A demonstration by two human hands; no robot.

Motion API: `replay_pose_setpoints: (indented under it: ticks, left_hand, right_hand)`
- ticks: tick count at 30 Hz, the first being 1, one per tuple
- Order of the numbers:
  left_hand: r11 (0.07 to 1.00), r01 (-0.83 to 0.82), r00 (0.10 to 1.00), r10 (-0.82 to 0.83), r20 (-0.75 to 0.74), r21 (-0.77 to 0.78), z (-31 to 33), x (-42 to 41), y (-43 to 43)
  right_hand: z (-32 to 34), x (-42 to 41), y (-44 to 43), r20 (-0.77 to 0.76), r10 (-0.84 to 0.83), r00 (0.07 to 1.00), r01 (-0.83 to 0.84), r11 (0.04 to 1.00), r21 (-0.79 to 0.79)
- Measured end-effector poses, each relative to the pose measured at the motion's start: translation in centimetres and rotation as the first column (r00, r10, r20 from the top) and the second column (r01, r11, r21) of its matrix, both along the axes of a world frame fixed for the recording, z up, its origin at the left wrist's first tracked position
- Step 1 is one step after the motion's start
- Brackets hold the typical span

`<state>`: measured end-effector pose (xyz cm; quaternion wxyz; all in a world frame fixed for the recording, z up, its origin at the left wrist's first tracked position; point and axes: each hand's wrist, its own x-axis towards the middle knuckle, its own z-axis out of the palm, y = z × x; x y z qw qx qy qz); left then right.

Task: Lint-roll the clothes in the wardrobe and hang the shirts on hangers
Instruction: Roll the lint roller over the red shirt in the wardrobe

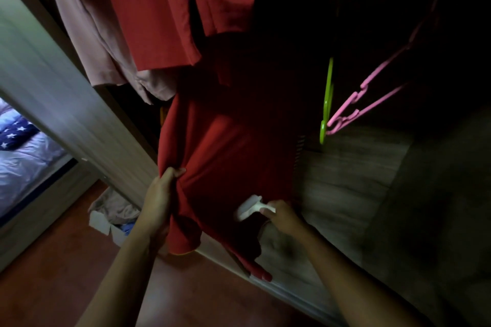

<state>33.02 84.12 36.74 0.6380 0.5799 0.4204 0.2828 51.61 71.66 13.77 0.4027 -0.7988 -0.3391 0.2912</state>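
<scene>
A long dark red garment (228, 146) hangs in the wardrobe, reaching down past the wardrobe floor's front edge. My left hand (162, 194) grips its left edge and pulls the cloth taut. My right hand (281, 215) holds the handle of a white lint roller (248, 207), whose roll lies against the lower part of the red cloth. Above hang a brighter red shirt (164, 8) and a pale pink garment (87, 34). Empty hangers, a green hanger (327, 103) and a pink hanger (372, 98), dangle to the right.
The wardrobe's wooden floor (345, 175) spreads to the right, dark at the back. A grey door panel (47, 87) stands at the left, with a bed (24, 151) beyond it. A white box with clothes (111, 218) sits on the reddish floor.
</scene>
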Motion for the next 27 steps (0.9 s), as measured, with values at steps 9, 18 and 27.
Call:
replay_pose_setpoints:
  ticks: [9,18,27]
  left_hand:
    - [1.000,-0.009,1.000,0.009,-0.004,-0.004,-0.2,0.2,-0.4]
    - [1.000,0.004,1.000,-0.003,0.014,-0.025,-0.3,0.0,-0.6]
    - [1.000,-0.014,1.000,0.014,-0.015,-0.016,-0.6,0.1,-0.7]
  right_hand:
    - [11.9,3.1,-0.6,-0.058,-0.283,0.957,0.267,0.791,0.550]
    - [2.3,2.7,2.8,-0.093,-0.281,0.955,0.296,0.906,0.304]
    - [-0.5,3.1,1.9,-0.057,-0.140,0.989,0.145,0.985,0.094]
